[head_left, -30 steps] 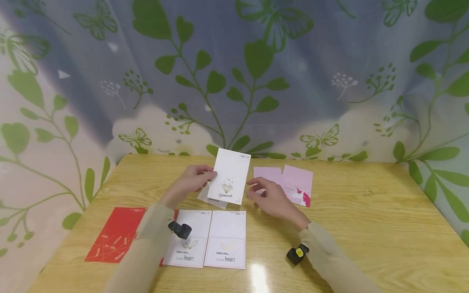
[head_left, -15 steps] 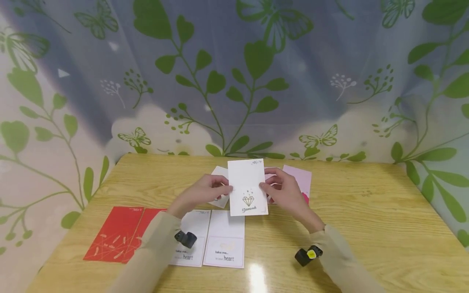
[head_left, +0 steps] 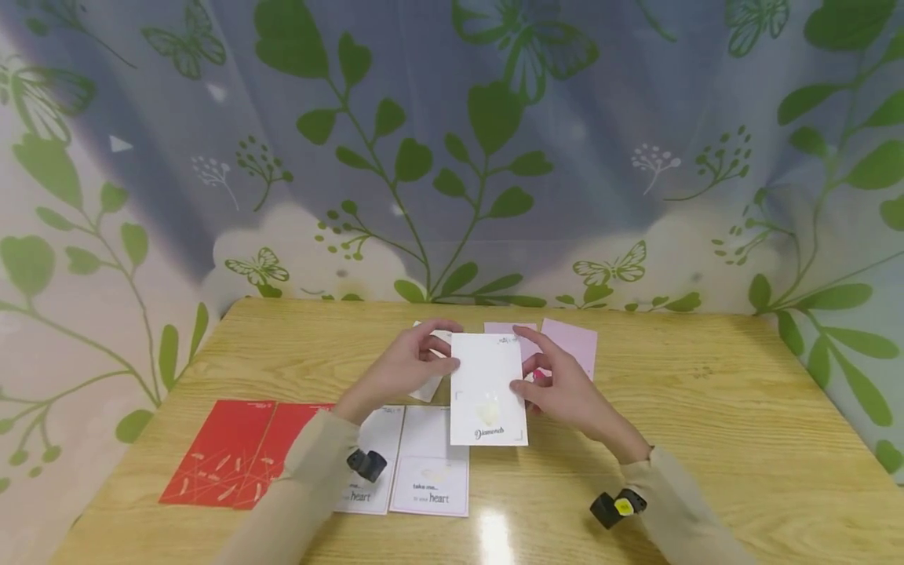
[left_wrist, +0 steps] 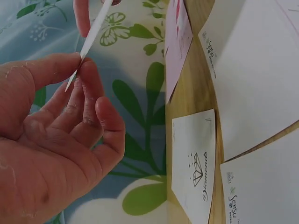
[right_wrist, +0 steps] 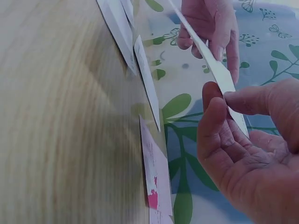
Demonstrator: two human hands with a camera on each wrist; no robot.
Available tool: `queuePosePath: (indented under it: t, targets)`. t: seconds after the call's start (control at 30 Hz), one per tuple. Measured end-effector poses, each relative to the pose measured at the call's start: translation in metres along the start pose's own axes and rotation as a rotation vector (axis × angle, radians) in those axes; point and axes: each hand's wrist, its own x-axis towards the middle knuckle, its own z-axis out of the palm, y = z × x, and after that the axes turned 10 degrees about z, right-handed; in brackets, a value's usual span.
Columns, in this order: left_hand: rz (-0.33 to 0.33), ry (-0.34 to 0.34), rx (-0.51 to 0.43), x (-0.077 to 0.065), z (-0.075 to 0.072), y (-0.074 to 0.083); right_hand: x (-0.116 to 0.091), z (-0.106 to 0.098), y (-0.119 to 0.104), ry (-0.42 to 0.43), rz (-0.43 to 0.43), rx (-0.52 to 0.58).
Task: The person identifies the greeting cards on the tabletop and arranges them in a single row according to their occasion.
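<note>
A white card (head_left: 487, 384) printed "Diamonds" is held above the table between both hands. My left hand (head_left: 404, 364) pinches its left edge between thumb and fingers, as the left wrist view also shows. On the opposite edge, my right hand (head_left: 565, 386) pinches it the same way. A second "Diamonds" card (left_wrist: 192, 163) lies on the table behind, mostly covered in the head view by the left hand and the held card. Two white "take me... to your heart" cards (head_left: 429, 490) lie nearer, side by side; the left sleeve covers part of one.
Two red cards (head_left: 219, 447) with pale feather shapes lie at the front left, partly under the left sleeve. Pink cards (head_left: 570, 342) lie behind the right hand. The wooden table (head_left: 706, 439) ends at a leaf-patterned curtain (head_left: 395, 196).
My right hand has taken hold of the white card's right edge. Both hands have brought the card right and nearer, and its gold heart now looks paler.
</note>
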Motion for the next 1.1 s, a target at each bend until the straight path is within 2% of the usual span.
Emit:
queuePosePath:
  t: [0.13, 0.33, 0.5, 0.73, 1.1]
  targets:
    - [0.04, -0.065, 0.093, 0.0, 0.008, 0.0, -0.005, -0.001, 0.003, -0.017, 0.011, -0.003]
    - [0.061, -0.126, 0.201, 0.002, 0.021, 0.001, -0.011, -0.005, 0.012, -0.039, 0.013, -0.016]
    - [0.061, -0.17, 0.219, 0.006, 0.027, 0.002, -0.018, -0.007, 0.016, -0.055, 0.021, -0.047]
    - [0.059, -0.231, 0.234, 0.011, 0.037, 0.001, -0.025, -0.012, 0.02, -0.033, 0.031, -0.094]
    - [0.077, -0.313, 0.331, 0.019, 0.047, -0.003, -0.022, -0.012, 0.032, -0.045, 0.061, -0.143]
